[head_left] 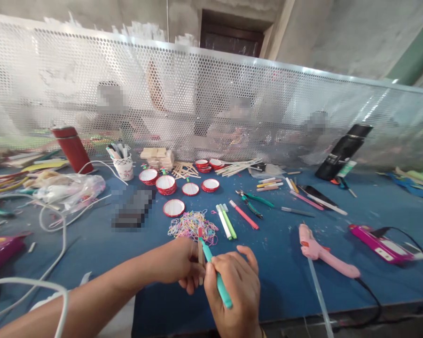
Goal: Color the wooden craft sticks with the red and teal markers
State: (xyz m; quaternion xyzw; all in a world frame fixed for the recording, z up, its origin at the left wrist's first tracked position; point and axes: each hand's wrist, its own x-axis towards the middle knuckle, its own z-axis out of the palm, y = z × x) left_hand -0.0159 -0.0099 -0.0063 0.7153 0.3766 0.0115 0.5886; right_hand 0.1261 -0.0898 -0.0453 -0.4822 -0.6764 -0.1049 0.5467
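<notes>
Between the fingers of my left hand (183,264) stands a wooden craft stick (200,253), its upper end coloured red. My right hand (234,286) grips a turquoise marker (219,280) like a pen, with the tip against the stick just below the red part. Right behind both hands lies a pile of thin coloured rubber bands (190,226). To the right of the pile are a white marker (223,222), a green marker (229,221) and a red marker (244,215). Several red-rimmed round lids (174,208) sit farther back.
A pink glue gun (317,253) with a cord lies at right, near a magenta device (380,244). Pliers (250,205) are mid-table. A red bottle (71,148), a paper cup (123,167) of pens and a black bottle (343,152) stand by the perforated screen (183,103). White cable (61,239) loops at left.
</notes>
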